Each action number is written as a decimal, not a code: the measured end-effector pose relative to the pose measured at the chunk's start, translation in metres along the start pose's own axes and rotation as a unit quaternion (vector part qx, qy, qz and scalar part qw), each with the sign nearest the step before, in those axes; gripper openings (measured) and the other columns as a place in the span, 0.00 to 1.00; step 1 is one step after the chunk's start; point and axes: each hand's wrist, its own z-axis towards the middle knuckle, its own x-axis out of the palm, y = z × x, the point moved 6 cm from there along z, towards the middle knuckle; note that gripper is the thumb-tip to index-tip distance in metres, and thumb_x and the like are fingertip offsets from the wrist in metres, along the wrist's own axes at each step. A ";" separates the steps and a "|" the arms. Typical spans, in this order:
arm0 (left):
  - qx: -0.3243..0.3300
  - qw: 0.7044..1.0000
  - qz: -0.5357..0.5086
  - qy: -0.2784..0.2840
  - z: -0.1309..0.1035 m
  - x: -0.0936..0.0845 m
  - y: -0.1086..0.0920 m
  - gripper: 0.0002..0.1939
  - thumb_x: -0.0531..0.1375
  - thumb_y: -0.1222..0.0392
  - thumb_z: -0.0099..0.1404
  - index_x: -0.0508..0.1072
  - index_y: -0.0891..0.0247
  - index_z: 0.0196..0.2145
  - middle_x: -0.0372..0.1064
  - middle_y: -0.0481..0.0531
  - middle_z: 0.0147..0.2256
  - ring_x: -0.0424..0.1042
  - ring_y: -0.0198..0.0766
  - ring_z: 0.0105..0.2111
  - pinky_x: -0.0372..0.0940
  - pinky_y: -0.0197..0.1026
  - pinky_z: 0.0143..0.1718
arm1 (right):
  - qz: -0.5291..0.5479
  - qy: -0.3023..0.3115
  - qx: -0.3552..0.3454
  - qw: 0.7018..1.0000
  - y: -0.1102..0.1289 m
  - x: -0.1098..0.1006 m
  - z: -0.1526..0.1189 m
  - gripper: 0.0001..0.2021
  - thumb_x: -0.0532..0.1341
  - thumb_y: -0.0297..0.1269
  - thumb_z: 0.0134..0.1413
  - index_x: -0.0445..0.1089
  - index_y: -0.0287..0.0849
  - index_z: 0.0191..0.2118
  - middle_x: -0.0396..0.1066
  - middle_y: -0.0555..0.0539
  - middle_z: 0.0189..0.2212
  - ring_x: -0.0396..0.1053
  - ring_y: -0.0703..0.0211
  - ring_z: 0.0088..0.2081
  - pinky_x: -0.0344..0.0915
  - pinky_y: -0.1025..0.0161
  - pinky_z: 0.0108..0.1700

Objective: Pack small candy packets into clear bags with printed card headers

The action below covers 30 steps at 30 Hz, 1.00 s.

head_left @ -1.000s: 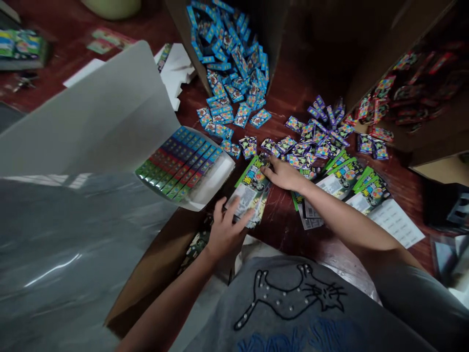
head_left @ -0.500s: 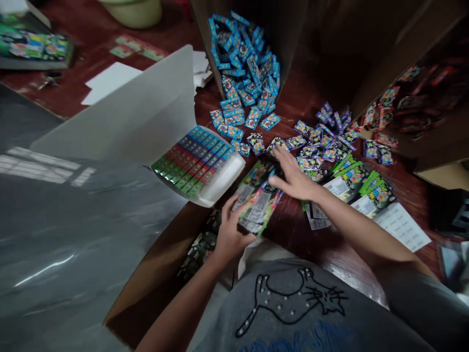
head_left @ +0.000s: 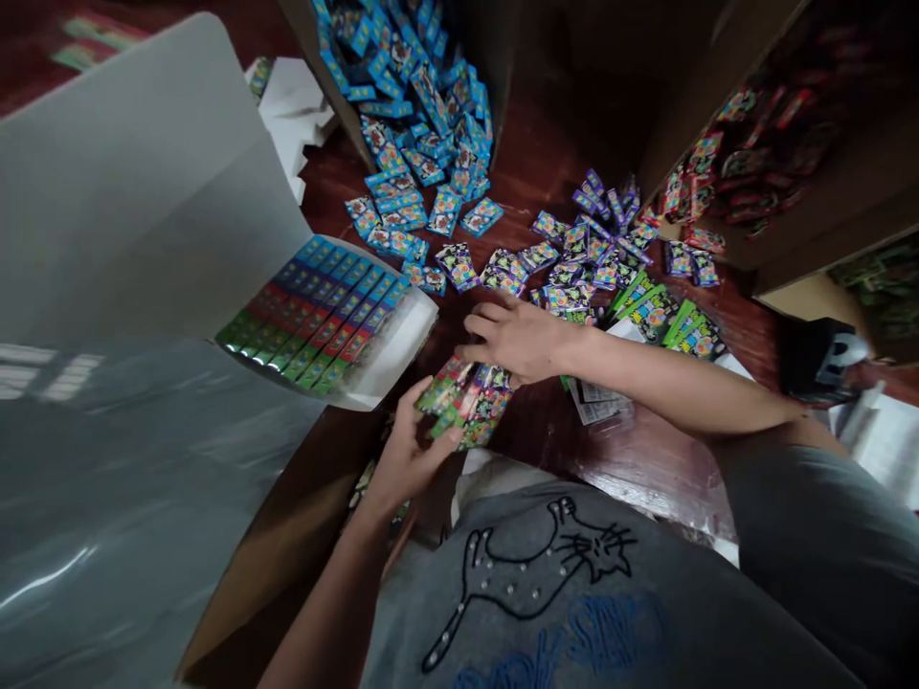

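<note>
Low over the table's front edge, my two hands are at opposite ends of a bundle of small packets (head_left: 474,407), with green, red and purple ones side by side. My left hand (head_left: 413,455) grips the near left end between thumb and fingers. Bent over the far end is my right hand (head_left: 523,340), its fingers curled round the packets and partly hiding them. Left of the hands, an open white carton (head_left: 402,349) holds tight rows of packets (head_left: 316,311) in blue, purple, red and green bands. Loose purple packets (head_left: 506,271) lie just beyond my right hand.
Blue packets (head_left: 431,124) spill from a cardboard box at the back. Red packets (head_left: 704,182) fill another box at the right. Green printed cards (head_left: 650,311) lie fanned on the dark red table (head_left: 524,431). A cardboard box (head_left: 273,536) stands below the table edge at left.
The grey printed cards between my hands no longer show; coloured packet faces do. My right hand has closed down over the bundle's far end. The view has shifted right.
</note>
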 end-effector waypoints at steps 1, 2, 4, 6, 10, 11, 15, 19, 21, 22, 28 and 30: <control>0.018 0.999 0.049 -0.005 -0.007 0.004 -0.002 0.50 0.71 0.44 0.65 0.53 0.57 0.76 0.67 0.67 0.65 0.76 0.55 0.59 0.74 0.58 0.59 | 0.004 0.001 -0.003 1.000 0.003 0.000 -0.002 0.40 0.78 0.44 0.51 0.68 0.51 0.69 0.67 0.37 0.64 0.66 0.30 0.62 0.64 0.35 0.64; 0.037 0.994 0.099 -0.020 -0.015 0.009 -0.002 0.56 0.74 0.42 0.61 0.52 0.57 0.76 0.65 0.69 0.67 0.74 0.59 0.61 0.72 0.62 0.61 | 0.013 0.000 -0.001 1.000 0.006 0.001 -0.006 0.41 0.79 0.43 0.52 0.68 0.52 0.70 0.65 0.36 0.66 0.65 0.29 0.63 0.65 0.36 0.63; 0.078 0.977 0.189 -0.065 -0.028 0.023 0.002 0.68 0.80 0.39 0.51 0.49 0.58 0.77 0.60 0.72 0.70 0.67 0.66 0.66 0.65 0.69 0.66 | 0.034 -0.007 0.003 0.999 0.009 0.007 -0.018 0.44 0.79 0.42 0.51 0.65 0.52 0.72 0.63 0.35 0.68 0.63 0.27 0.65 0.66 0.36 0.62; 0.112 0.962 0.225 -0.110 -0.035 0.038 0.010 0.70 0.80 0.40 0.51 0.47 0.60 0.78 0.59 0.73 0.69 0.65 0.68 0.68 0.63 0.70 0.67 | 0.054 -0.024 0.002 0.998 0.007 0.015 -0.033 0.47 0.80 0.43 0.51 0.62 0.50 0.74 0.60 0.34 0.72 0.60 0.26 0.67 0.63 0.34 0.65; 0.163 0.954 0.176 -0.182 -0.028 0.053 0.021 0.57 0.74 0.50 0.64 0.44 0.63 0.78 0.65 0.71 0.63 0.74 0.56 0.60 0.72 0.56 0.59 | 0.204 -0.102 0.027 0.973 -0.018 0.033 -0.067 0.59 0.73 0.64 0.56 0.43 0.50 0.82 0.39 0.33 0.81 0.45 0.26 0.77 0.44 0.28 0.75; 0.179 0.953 0.163 -0.183 -0.024 0.054 0.021 0.57 0.73 0.52 0.64 0.44 0.63 0.78 0.66 0.70 0.62 0.76 0.54 0.58 0.73 0.54 0.58 | 0.270 -0.135 0.051 0.952 -0.028 0.038 -0.075 0.63 0.67 0.73 0.56 0.34 0.49 0.83 0.32 0.33 0.82 0.38 0.28 0.80 0.39 0.28 0.77; 0.212 0.961 0.117 -0.135 -0.009 0.053 0.016 0.67 0.77 0.54 0.59 0.36 0.57 0.79 0.62 0.70 0.66 0.74 0.55 0.62 0.72 0.56 0.61 | 0.495 -0.179 0.130 0.841 -0.042 0.069 -0.092 0.56 0.33 0.82 0.61 0.18 0.50 0.81 0.19 0.39 0.83 0.25 0.45 0.83 0.37 0.38 0.80; 0.129 0.974 0.065 -0.174 -0.006 0.042 0.029 0.74 0.80 0.51 0.56 0.29 0.52 0.79 0.59 0.69 0.68 0.74 0.55 0.61 0.75 0.57 0.58 | 0.538 -0.112 0.120 0.827 -0.023 0.078 -0.087 0.52 0.23 0.77 0.62 0.17 0.49 0.81 0.21 0.40 0.83 0.27 0.53 0.83 0.39 0.44 0.81; 0.103 0.975 0.067 -0.185 -0.006 0.043 0.033 0.73 0.80 0.49 0.56 0.32 0.52 0.79 0.62 0.68 0.65 0.76 0.55 0.59 0.76 0.58 0.57 | 0.465 -0.114 0.101 0.872 -0.016 0.065 -0.083 0.54 0.36 0.79 0.65 0.17 0.47 0.81 0.21 0.37 0.83 0.26 0.47 0.83 0.34 0.40 0.81; 0.100 0.975 0.074 -0.185 -0.006 0.044 0.032 0.71 0.79 0.48 0.57 0.34 0.52 0.79 0.64 0.68 0.64 0.77 0.55 0.58 0.76 0.58 0.56 | 0.409 -0.112 0.083 0.902 -0.011 0.057 -0.079 0.57 0.45 0.79 0.66 0.20 0.45 0.82 0.23 0.35 0.82 0.27 0.42 0.83 0.31 0.36 0.81; 0.162 0.953 0.171 -0.192 -0.018 0.029 0.008 0.65 0.75 0.34 0.58 0.43 0.54 0.78 0.70 0.67 0.60 0.78 0.61 0.55 0.76 0.64 0.56 | 0.165 -0.042 -0.109 0.979 0.012 0.017 -0.039 0.42 0.65 0.48 0.71 0.48 0.40 0.80 0.69 0.32 0.67 0.67 0.40 0.69 0.56 0.36 0.75; 0.188 0.913 0.234 -0.278 -0.034 -0.007 -0.005 0.66 0.73 0.25 0.52 0.51 0.54 0.77 0.62 0.68 0.67 0.68 0.70 0.65 0.64 0.72 0.68 | 0.148 -0.070 -0.154 0.974 0.004 -0.006 -0.020 0.38 0.61 0.50 0.73 0.52 0.38 0.79 0.71 0.31 0.64 0.69 0.40 0.66 0.63 0.39 0.70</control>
